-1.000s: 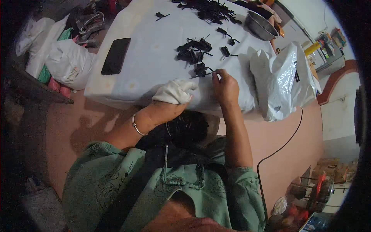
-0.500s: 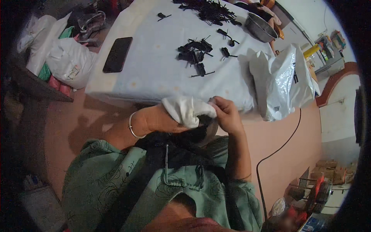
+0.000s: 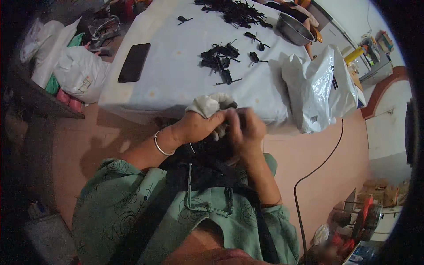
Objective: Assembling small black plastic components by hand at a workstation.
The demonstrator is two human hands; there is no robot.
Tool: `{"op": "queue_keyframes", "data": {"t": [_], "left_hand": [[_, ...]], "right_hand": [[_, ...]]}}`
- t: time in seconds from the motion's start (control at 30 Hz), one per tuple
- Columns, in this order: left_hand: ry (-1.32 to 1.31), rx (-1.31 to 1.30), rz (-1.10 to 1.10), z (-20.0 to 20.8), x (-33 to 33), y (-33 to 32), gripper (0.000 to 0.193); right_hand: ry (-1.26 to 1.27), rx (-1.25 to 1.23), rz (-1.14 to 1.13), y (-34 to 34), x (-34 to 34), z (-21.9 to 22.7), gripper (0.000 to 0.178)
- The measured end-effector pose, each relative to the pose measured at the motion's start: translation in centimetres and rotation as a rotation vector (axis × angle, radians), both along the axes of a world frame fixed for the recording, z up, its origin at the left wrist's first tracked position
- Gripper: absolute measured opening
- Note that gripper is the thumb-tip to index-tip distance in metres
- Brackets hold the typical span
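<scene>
Just off the near edge of the covered table, my left hand (image 3: 196,126) is closed on a bunched white cloth glove (image 3: 206,106) with greyish finger parts hanging below. The thumb presses along its near side. My right hand (image 3: 249,132) is against the right end of the glove, its fingers curled and smeared by motion, so their grip is unclear. Beyond both hands, a small heap of black clip-like parts with thin stems (image 3: 221,57) lies on the table, with a few single ones around it.
The table has a pale cloth (image 3: 163,88). On it are a black phone (image 3: 134,62), a larger pile of black parts (image 3: 243,13), a metal basin (image 3: 294,30) and a white plastic bag (image 3: 316,92). Another person's arm shows beyond the basin. A black cable (image 3: 316,170) crosses the floor.
My left hand has turned so its thumb shows over the glove. My right hand has moved left and closer to it. The glove is bunched tighter.
</scene>
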State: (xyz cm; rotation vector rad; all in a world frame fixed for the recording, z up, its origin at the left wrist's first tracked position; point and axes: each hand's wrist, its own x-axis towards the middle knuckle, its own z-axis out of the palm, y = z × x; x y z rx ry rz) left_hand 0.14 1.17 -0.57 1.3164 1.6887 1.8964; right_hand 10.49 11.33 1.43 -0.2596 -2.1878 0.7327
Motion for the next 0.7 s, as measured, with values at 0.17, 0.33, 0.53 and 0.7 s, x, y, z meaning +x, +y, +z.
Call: {"op": "queue_keyframes", "data": {"t": [0.17, 0.33, 0.53, 0.7], "left_hand": [[-0.204, -0.209, -0.162, 1.5, 0.5, -1.0, 0.025], [0.124, -0.153, 0.050, 1.1, 0.5, -0.3, 0.023], [0.565, -0.128, 0.222, 0.8, 0.5, -0.3, 0.021], [0.653, -0.192, 0.221, 0.3, 0.4, -0.4, 0.023]], "right_hand": [[-0.170, -0.491, 0.168, 1.2, -0.3, 0.0, 0.021], [-0.255, -0.278, 0.209, 0.6, -0.1, -0.4, 0.026], [-0.124, -0.628, 0.252, 0.1, -1.4, -3.7, 0.029], [-0.126, -0.876, 0.314, 0.1, -1.5, -4.1, 0.027]]}}
